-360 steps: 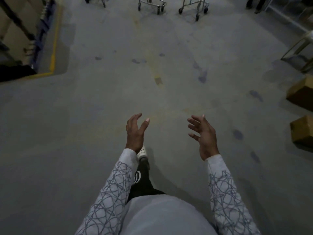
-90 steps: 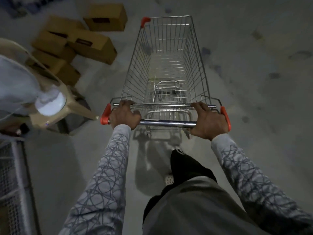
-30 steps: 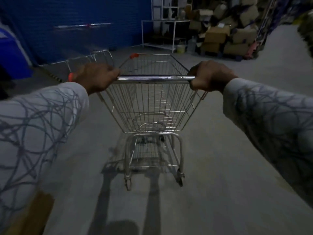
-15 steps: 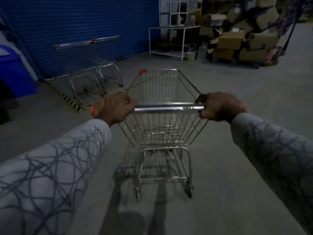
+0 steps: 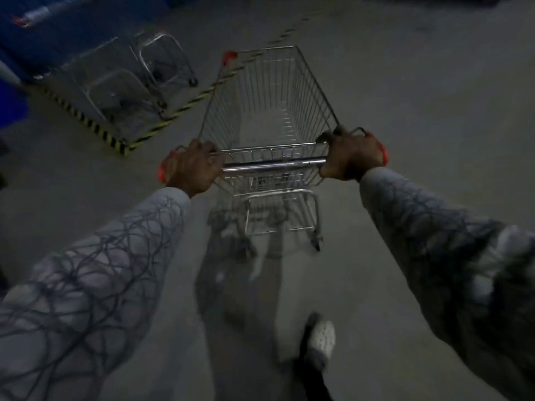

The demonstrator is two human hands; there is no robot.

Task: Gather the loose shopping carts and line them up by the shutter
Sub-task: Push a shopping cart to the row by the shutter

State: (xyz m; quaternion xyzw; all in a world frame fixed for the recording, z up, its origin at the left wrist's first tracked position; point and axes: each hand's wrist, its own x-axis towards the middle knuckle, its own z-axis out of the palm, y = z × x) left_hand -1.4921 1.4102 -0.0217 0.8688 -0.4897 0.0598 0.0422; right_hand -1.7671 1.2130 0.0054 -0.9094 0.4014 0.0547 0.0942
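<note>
shiny wire cart [image 5: 269,111], matt concrete floor [image 5: 419,96]

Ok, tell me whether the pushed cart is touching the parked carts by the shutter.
Apart. The head view shows bare floor and striped tape between the pushed cart and the parked carts.

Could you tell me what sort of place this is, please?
Probably a store's back area or warehouse: a bare concrete floor, yellow-and-black hazard stripes bordering parked carts beside a blue shutter, and a wire shopping cart gripped by the left hand and right hand.
</note>
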